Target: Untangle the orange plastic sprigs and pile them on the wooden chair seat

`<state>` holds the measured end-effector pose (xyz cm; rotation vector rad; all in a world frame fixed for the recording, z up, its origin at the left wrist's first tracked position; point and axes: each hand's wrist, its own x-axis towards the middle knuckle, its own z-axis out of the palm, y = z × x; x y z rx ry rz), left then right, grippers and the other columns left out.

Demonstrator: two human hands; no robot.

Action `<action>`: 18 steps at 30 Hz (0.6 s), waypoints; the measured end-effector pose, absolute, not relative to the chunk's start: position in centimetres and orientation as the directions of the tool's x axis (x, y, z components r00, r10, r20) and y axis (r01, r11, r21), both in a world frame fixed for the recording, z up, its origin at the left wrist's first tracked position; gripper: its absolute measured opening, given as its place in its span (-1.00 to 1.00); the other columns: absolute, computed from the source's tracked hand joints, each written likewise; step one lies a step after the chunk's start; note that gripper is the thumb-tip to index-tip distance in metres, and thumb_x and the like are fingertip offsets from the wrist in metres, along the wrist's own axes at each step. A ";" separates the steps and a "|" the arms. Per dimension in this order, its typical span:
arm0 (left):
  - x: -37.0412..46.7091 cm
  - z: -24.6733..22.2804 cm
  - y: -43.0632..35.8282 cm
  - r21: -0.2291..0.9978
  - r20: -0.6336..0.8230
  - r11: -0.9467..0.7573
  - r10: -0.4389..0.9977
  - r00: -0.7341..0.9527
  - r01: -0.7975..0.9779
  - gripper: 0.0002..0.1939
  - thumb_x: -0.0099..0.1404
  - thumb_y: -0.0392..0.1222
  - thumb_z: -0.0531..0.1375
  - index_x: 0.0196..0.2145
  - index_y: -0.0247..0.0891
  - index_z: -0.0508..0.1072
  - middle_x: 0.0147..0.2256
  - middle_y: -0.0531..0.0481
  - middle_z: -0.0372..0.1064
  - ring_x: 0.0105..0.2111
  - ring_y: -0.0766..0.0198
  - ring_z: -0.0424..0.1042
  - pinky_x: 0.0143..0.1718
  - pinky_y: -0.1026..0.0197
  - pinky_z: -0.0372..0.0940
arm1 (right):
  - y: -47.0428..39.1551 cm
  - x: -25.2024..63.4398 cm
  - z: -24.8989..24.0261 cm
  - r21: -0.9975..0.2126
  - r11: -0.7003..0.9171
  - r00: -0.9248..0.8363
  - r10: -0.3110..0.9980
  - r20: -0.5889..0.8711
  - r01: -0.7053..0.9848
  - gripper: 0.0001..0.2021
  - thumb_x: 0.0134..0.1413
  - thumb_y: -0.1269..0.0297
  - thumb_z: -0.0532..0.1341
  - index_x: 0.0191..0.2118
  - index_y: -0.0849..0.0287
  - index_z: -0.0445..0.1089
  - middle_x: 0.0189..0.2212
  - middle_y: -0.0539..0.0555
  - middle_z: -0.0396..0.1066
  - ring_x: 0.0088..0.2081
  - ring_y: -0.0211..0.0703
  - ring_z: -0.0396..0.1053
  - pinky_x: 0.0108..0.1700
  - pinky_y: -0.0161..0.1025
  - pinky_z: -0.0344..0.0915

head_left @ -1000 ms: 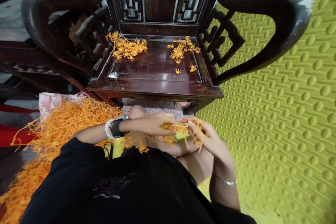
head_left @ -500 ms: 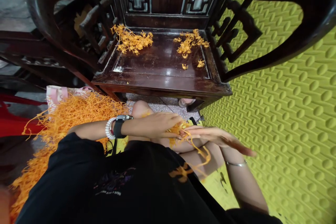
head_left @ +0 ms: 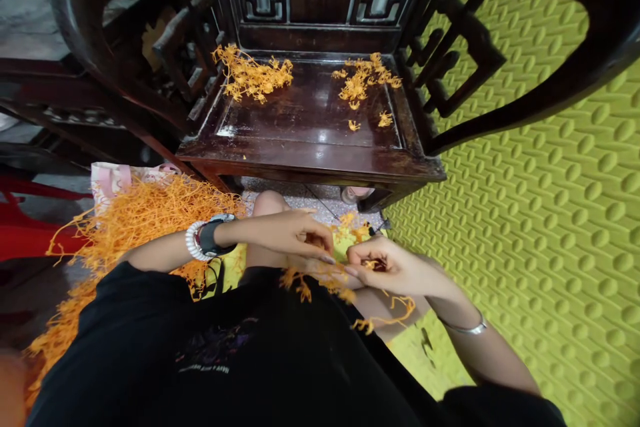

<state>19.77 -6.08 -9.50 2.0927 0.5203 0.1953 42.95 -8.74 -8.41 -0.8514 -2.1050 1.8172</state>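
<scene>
My left hand (head_left: 295, 237) is closed in a pinch above my lap, its fingertips on an orange stringy strand (head_left: 333, 280) with small claw-like bits. My right hand (head_left: 395, 267) is curled around part of the orange strands, and a thin loose length (head_left: 400, 313) hangs below it. The fingertips of both hands nearly meet. More orange bits (head_left: 353, 223) lie just beyond my hands, slightly blurred. A large tangled heap of orange strands (head_left: 155, 213) lies beside my left arm.
Ahead is a dark wooden armchair (head_left: 310, 153). On its seat, a stringy orange pile (head_left: 253, 77) is at left and smaller separate orange pieces (head_left: 360, 80) at right. A white and pink bag (head_left: 105, 183) stands behind the heap. Yellow textured matting (head_left: 550, 213) spreads at right.
My hands were close together with blurred, outstretched fingers on the right; now they are slightly apart with fingers curled. The orange strands have shifted between and below them.
</scene>
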 end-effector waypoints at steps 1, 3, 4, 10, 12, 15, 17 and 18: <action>19.6 -9.6 -5.9 0.871 -0.058 -0.415 0.442 0.895 0.261 -0.74 0.36 0.00 0.14 -0.25 -0.23 0.49 -0.36 0.03 0.46 -0.35 0.33 0.37 -0.22 0.23 0.18 | -8.8 43.1 -8.5 -0.961 0.084 -0.816 0.551 -0.175 0.262 -0.66 0.17 0.20 0.14 -0.59 0.16 0.14 -0.69 -0.16 0.00 -0.63 -0.41 -0.09 -0.61 -0.40 -0.10; 19.5 -9.7 -5.9 0.926 -0.063 -0.303 0.470 0.880 0.228 -0.79 0.32 -0.06 0.19 -0.29 -0.26 0.51 -0.35 0.01 0.47 -0.35 0.34 0.37 -0.25 0.26 0.21 | -8.9 43.2 -8.8 -0.966 0.133 -0.835 0.537 -0.117 0.221 -0.67 0.16 0.26 0.13 -0.60 0.14 0.09 -0.67 -0.16 0.00 -0.61 -0.39 -0.09 -0.58 -0.38 -0.08; 19.5 -9.8 -5.9 0.946 -0.076 -0.240 0.491 0.868 0.219 -0.79 0.30 -0.08 0.20 -0.31 -0.29 0.51 -0.36 0.00 0.47 -0.36 0.34 0.37 -0.28 0.27 0.22 | -8.9 43.3 -9.0 -0.967 0.161 -0.837 0.542 -0.081 0.198 -0.67 0.16 0.29 0.12 -0.60 0.13 0.07 -0.67 -0.15 0.00 -0.60 -0.38 -0.07 -0.56 -0.37 -0.06; 20.1 -10.1 -6.0 0.974 0.008 -0.141 0.801 0.599 0.175 -0.77 0.28 -0.12 0.21 -0.43 -0.35 0.43 -0.46 0.04 0.40 -0.43 0.39 0.35 -0.35 0.32 0.24 | -9.1 42.8 -9.0 -0.862 0.407 -0.734 0.677 0.063 0.301 -0.74 0.04 0.47 0.11 -0.58 0.13 0.06 -0.62 -0.11 0.08 -0.50 -0.30 0.07 -0.40 -0.31 0.07; 20.3 -10.5 -5.8 0.960 0.063 -0.172 0.900 0.431 0.219 -0.73 0.29 -0.08 0.20 -0.45 -0.33 0.39 -0.48 0.06 0.38 -0.46 0.40 0.33 -0.36 0.31 0.24 | -9.2 42.7 -8.8 -0.845 0.420 -0.730 0.681 0.052 0.331 -0.74 0.05 0.47 0.10 -0.58 0.13 0.04 -0.64 -0.13 0.04 -0.54 -0.32 0.03 -0.45 -0.33 0.03; 20.0 -11.2 -5.1 0.956 0.161 -0.217 0.951 0.264 0.198 -0.71 0.30 -0.05 0.19 -0.47 -0.30 0.35 -0.52 0.08 0.36 -0.49 0.41 0.34 -0.31 0.28 0.28 | -9.9 42.7 -8.7 -0.847 0.376 -0.664 0.747 0.037 0.376 -0.73 0.09 0.43 0.08 -0.56 0.12 0.01 -0.63 -0.14 0.00 -0.57 -0.35 -0.02 -0.51 -0.34 -0.04; 18.7 -11.3 -4.1 0.956 0.270 -0.271 0.962 0.021 0.114 -0.70 0.32 -0.04 0.18 -0.47 -0.26 0.29 -0.56 0.12 0.32 -0.52 0.42 0.34 -0.32 0.27 0.31 | -10.8 42.7 -8.8 -0.874 0.338 -0.663 0.748 0.024 0.349 -0.71 0.09 0.42 0.08 -0.57 0.12 -0.02 -0.64 -0.14 -0.04 -0.58 -0.36 -0.03 -0.54 -0.35 -0.06; 17.6 -11.1 -3.4 0.944 0.329 -0.322 0.927 -0.179 0.068 -0.70 0.32 -0.02 0.18 -0.46 -0.25 0.25 -0.56 0.15 0.31 -0.53 0.43 0.34 -0.33 0.27 0.32 | -11.4 42.7 -8.9 -0.890 0.324 -0.681 0.732 0.022 0.320 -0.70 0.09 0.42 0.08 -0.57 0.11 -0.04 -0.64 -0.14 -0.04 -0.59 -0.36 -0.03 -0.54 -0.36 -0.06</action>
